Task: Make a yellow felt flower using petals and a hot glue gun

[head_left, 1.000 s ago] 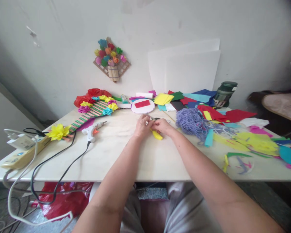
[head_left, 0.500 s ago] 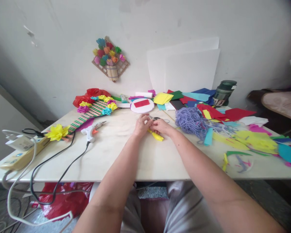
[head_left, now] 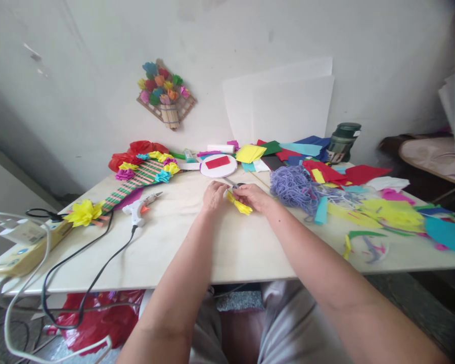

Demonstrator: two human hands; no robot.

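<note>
My left hand (head_left: 214, 195) and my right hand (head_left: 252, 195) meet at the middle of the white table (head_left: 197, 242). Both pinch a small folded yellow paper piece (head_left: 240, 205) that hangs between the fingers just above the tabletop. Scissors (head_left: 235, 185) lie just behind my hands. A white round disc with a red rectangle (head_left: 218, 165) sits further back. A heap of purple yarn (head_left: 292, 187) lies just right of my right hand.
A white glue gun (head_left: 139, 209) with a black cord lies to the left, beside a striped stick panel with paper flowers (head_left: 138, 174). Coloured paper sheets and scraps (head_left: 387, 212) cover the right side. A dark jar (head_left: 341, 141) stands at the back. A power strip (head_left: 20, 242) sits at far left.
My hands have lifted the yellow paper piece slightly off the table and shifted a little left; the view has panned a bit to the right.
</note>
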